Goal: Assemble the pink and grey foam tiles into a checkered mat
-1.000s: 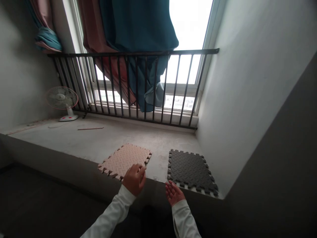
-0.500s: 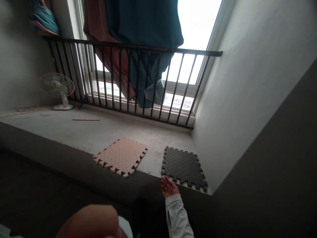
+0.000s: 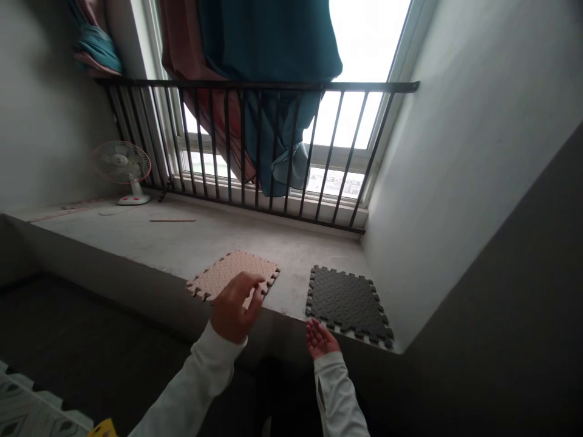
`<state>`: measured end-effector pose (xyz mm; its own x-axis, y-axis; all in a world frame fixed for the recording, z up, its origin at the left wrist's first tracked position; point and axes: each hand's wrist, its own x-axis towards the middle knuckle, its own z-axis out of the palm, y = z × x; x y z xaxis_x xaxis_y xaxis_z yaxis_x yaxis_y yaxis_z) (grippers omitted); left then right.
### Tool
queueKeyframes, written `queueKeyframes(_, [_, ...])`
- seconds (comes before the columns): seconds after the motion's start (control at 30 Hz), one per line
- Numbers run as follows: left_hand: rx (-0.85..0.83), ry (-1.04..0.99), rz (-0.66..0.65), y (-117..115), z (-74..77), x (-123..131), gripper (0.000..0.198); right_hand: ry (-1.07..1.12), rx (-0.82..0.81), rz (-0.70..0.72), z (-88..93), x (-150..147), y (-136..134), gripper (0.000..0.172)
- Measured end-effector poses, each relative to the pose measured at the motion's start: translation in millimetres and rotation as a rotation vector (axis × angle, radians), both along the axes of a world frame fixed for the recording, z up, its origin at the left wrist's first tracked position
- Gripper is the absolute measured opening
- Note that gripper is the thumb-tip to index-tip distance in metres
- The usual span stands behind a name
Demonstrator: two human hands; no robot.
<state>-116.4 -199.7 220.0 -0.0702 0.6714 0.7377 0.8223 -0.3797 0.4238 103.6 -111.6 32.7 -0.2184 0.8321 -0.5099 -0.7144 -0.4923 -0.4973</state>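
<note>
Fingers of L hand: curling downward, bunched together, tips over near edge of peach EVA foam puzzle tile. Can't tell if they're touching or pinching it. Tile is lying flat on concrete ledge, close to front lip, partly hidden behind hand, toothed edges showing.

R hand: palm facing up, fingers loosely spread, holding nothing, hovering at ledge lip just below charcoal foam puzzle tile. That tile is also lying flat, w/ tread pattern on top, just right of peach tile, bare concrete btwn them.

Handling note: thin foam likely lifts best by pinching a straight stretch of edge, thumb under, not by a single tab; teeth look easy to bend.

Sleeves: white long-sleeve top on both arms.

Further out: black metal railing running along back of ledge, teal curtain and dusty-pink curtain hanging behind it, white desk fan standing at far L of ledge, thin wooden strip lying nr fan. Low on L, patterned floor mat and yellow object, cut off by frame.
</note>
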Motion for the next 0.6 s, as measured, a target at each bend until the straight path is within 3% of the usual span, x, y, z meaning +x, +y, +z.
queueKeyframes(0.1, [-0.599,-0.223,0.235,51,-76.0,-36,0.005,-0.025,0.047,-0.035,-9.0,-1,1,0.011])
queueKeyframes(0.17, [-0.94,-0.543,0.362,67,-126.0,-54,0.012,-0.044,0.067,-0.041,-13.6,-3,1,0.011])
queueKeyframes(0.27, [-1.141,-1.015,0.406,71,-174.2,-60,0.024,-0.042,0.072,-0.039,-16.2,-4,2,0.011])
queueKeyframes(0.33, [-1.134,-1.337,0.309,73,-188.4,-54,0.026,-0.023,0.056,-0.041,-16.0,-5,3,0.011])
queueKeyframes(0.43, [-1.014,-1.718,0.158,83,-197.4,-43,0.02,-0.016,0.04,-0.043,-14.4,-5,3,0.01])
queueKeyframes(0.6, [-0.775,-1.809,0.251,107,-205.1,-36,0.02,-0.018,0.039,-0.032,-9.0,0,2,0.01])
